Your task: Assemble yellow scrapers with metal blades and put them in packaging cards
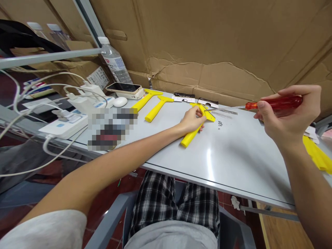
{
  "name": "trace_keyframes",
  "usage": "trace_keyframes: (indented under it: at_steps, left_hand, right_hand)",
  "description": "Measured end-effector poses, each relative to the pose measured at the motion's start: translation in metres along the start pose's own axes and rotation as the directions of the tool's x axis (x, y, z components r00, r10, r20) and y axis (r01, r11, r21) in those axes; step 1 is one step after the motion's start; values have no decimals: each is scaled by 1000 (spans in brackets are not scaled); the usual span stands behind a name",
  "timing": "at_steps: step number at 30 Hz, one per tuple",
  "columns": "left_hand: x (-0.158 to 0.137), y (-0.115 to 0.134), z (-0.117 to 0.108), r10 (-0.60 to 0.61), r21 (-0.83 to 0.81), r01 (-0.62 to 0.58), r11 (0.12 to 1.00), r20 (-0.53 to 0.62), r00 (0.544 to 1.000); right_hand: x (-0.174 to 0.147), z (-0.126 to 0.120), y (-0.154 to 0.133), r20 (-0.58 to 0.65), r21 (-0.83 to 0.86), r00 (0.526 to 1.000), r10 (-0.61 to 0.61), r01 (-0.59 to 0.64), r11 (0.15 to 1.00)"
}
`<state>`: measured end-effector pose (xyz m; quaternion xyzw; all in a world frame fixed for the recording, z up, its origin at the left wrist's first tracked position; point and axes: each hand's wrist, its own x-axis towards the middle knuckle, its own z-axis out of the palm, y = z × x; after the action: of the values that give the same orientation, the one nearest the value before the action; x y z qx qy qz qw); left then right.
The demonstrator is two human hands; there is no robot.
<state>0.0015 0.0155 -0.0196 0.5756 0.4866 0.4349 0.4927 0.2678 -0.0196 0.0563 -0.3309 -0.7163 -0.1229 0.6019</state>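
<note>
The person's left hand [192, 121], just right of the frame's centre, has its fingers curled around the upper part of a yellow T-shaped tool [190, 137], leaving no visible gap; the lower end of the handle points down and to the left, and the flared head shows beyond the fingers. The right hand [289, 126], at the right of the frame, holds a screwdriver [278, 103] by its clear red handle, thumb along the near side and fingers bent round the far side. Its metal shaft runs nearly level toward the left, the tip at the yellow head; whether it sits in a screw is too small to tell. Just right of that head lie thin metal strips [223, 115] and, a little lower, a cluster of small dark pieces [220, 123]. Behind the left hand are two black-and-white cards [184, 98]. Two more yellow tools [155, 110] lie to the left on the pale table [166, 155], and further yellow pieces [317, 155] show at the right edge. Toward the upper left are a phone [124, 88] on a white box, a plastic bottle [115, 64] and a power strip [63, 128] with white cables; a pixelated patch hides what lies near them. Brown cardboard [220, 41] fills the top.
</note>
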Motion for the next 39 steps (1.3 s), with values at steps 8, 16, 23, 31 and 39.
trace_keyframes:
  at_steps: [8, 16, 23, 31, 39]
  left_hand:
    - [0, -1, 1, 13, 11, -13, 1000, 8, 1000]
    - [2, -2, -1, 11, 3, -11, 1000, -1, 1000]
    - [0, 0, 2, 3, -5, -3, 1000, -8, 1000]
    - [1, -1, 0, 19, 3, -19, 1000, 8, 1000]
    - [1, -2, 0, -3, -10, 3, 1000, -12, 1000]
  right_hand:
    - [0, -3, 5, -36, -111, 999, -14, 10, 994]
    - [3, 1, -6, 103, 114, 992, -66, 55, 992]
    - [0, 0, -3, 38, 0, 999, -11, 11, 1000]
    - [2, 2, -8, 36, 54, 992, -118, 116, 992]
    - [2, -3, -3, 78, -16, 997, -13, 15, 1000]
